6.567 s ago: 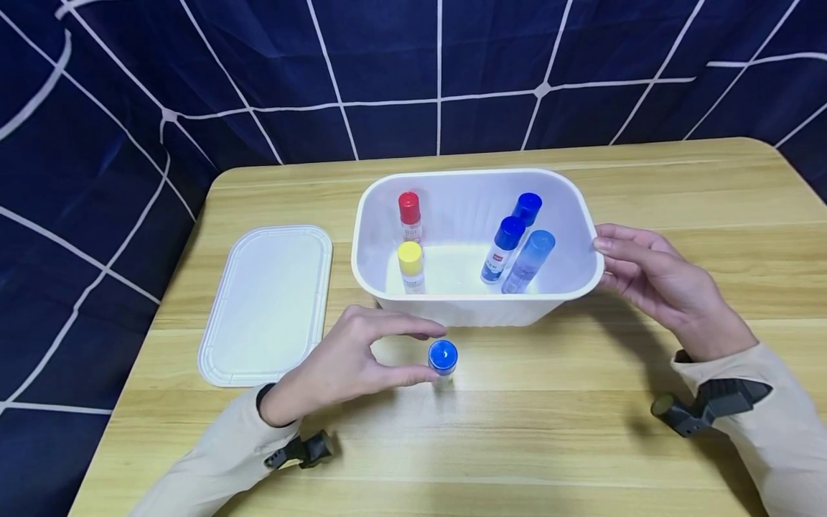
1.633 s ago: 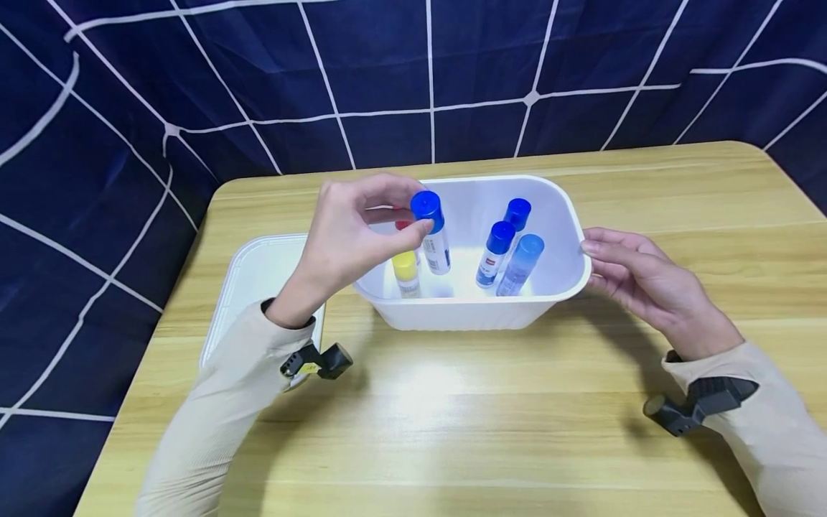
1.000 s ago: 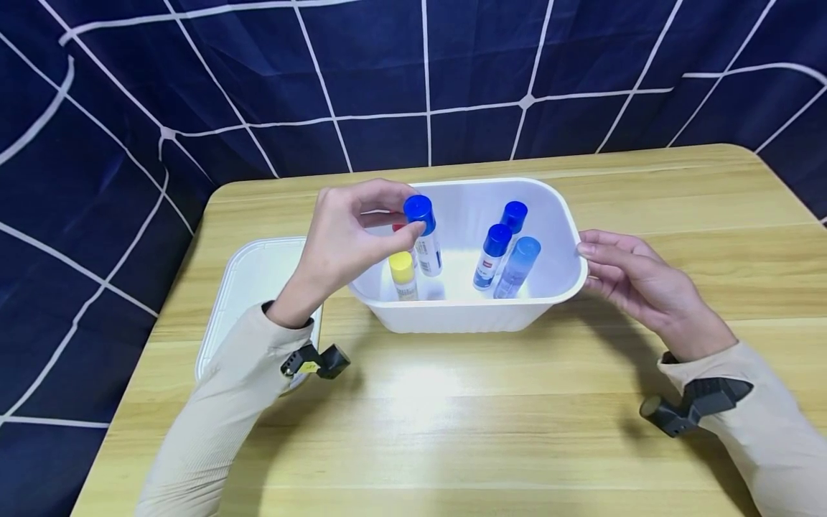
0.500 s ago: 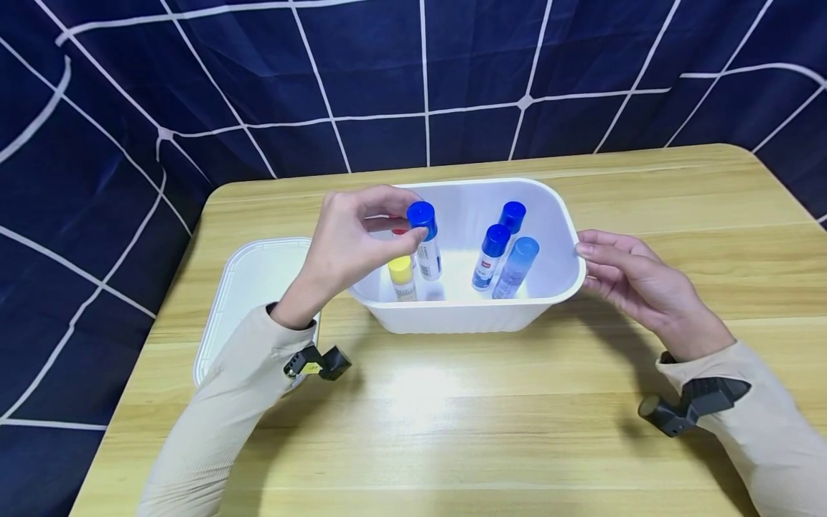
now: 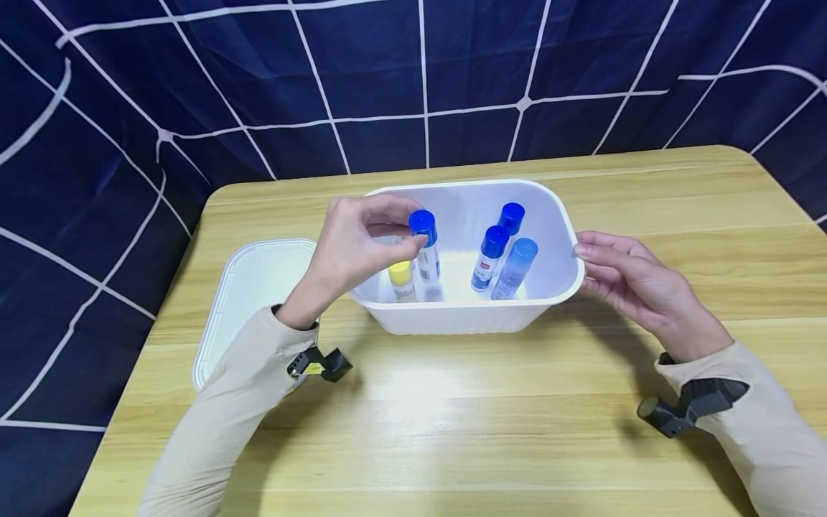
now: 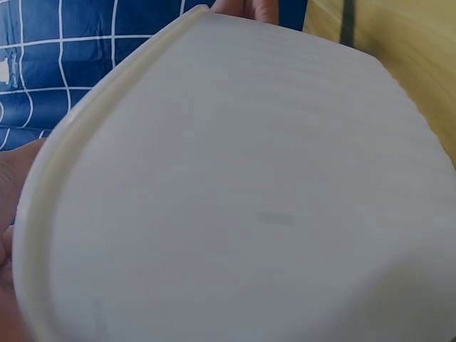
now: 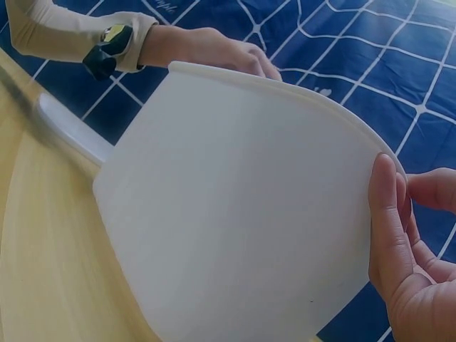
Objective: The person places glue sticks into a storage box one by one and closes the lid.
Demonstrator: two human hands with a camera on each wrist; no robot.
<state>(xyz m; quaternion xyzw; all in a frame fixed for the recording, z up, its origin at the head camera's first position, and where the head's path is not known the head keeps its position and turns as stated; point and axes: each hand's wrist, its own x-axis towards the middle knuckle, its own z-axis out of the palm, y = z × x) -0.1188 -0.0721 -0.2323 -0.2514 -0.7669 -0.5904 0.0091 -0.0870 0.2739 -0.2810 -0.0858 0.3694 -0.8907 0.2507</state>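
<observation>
My left hand (image 5: 354, 244) pinches a blue-capped glue stick (image 5: 424, 251) between thumb and fingers, upright inside the white plastic bin (image 5: 452, 316). Just beside it, at the bin's left end, stands a yellow-capped glue stick (image 5: 403, 280). Toward the right end stand a white glue stick with a blue cap (image 5: 491, 257), another blue-capped one (image 5: 512, 217) behind it, and a translucent light-blue one (image 5: 515, 268). The right hand (image 5: 646, 287) grips the bin's right rim, thumb on one side and fingers on the other. In the left wrist view the bin wall (image 6: 228, 171) hides the held stick.
A flat white lid (image 5: 255, 287) lies on the wooden table (image 5: 420, 445) left of the bin, partly under the left forearm. A dark blue cloth (image 5: 362, 79) with white lines hangs behind and to the left. Each sleeve carries a black camera mount (image 5: 694, 406).
The left hand has picked the blue-capped glue stick off the table and carried it into the bin. Lately it has sunk slightly, and the red-capped stick is now hidden. The right hand keeps its hold.
</observation>
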